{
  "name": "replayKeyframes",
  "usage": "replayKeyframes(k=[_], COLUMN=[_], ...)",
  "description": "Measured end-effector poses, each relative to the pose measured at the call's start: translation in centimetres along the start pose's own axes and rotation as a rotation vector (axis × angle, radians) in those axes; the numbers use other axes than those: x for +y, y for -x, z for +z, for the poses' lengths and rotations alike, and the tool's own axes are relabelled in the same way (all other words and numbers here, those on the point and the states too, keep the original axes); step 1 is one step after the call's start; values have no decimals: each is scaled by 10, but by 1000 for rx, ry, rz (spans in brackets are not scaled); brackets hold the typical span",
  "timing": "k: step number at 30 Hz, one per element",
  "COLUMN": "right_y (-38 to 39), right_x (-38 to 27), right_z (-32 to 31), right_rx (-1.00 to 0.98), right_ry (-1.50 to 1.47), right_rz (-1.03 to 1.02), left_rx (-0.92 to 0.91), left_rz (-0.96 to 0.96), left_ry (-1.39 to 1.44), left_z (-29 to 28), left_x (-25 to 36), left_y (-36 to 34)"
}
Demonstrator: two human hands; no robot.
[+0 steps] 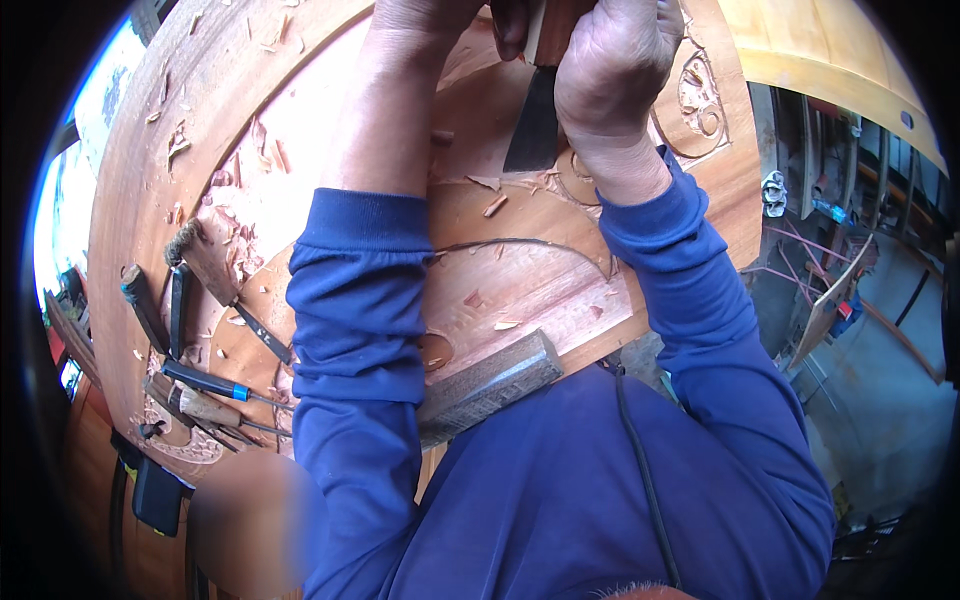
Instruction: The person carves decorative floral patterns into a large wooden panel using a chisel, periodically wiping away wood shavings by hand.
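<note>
A carved, reddish-brown wooden panel [520, 215] with scroll patterns and curved borders lies under both forearms. My right hand [620, 75] is closed around the wooden handle of a broad, dark-bladed chisel [533, 125]. Its flared blade points back toward me, just above the carved surface or touching it; I cannot tell which. My left hand [430, 14] is partly cut off by the upper edge. Bent fingertips at its side press against the same wooden handle.
Left of my sleeve lie a wood-handled tool [207, 265], a blue-handled tool [205, 380] and several other carving tools. A grey rectangular block [490, 388] rests by the near edge. Shavings are scattered over the panel. A yellowish board [830, 45] stands far right.
</note>
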State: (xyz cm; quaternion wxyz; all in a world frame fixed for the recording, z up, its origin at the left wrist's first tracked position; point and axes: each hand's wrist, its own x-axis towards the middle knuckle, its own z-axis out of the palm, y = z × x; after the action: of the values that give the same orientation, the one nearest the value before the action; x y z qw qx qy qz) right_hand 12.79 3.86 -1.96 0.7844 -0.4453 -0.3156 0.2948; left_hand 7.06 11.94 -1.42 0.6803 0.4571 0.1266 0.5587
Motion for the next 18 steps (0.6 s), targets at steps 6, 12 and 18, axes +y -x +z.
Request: replayKeyframes(k=[6,12,18], right_y=[-12,9,11], right_x=[-28,-12,-23], right_z=[-30,-21,-40], right_rx=[-642,-146,-48], right_ry=[-409,8,80], right_rz=[245,121,41], left_rx=[13,-19,-83], left_rz=[-86,-118,-155], left_ry=[-77,-108,-128], left_z=[0,5,14], left_x=[-1,-1,-4], left_y=[-4,-1,5])
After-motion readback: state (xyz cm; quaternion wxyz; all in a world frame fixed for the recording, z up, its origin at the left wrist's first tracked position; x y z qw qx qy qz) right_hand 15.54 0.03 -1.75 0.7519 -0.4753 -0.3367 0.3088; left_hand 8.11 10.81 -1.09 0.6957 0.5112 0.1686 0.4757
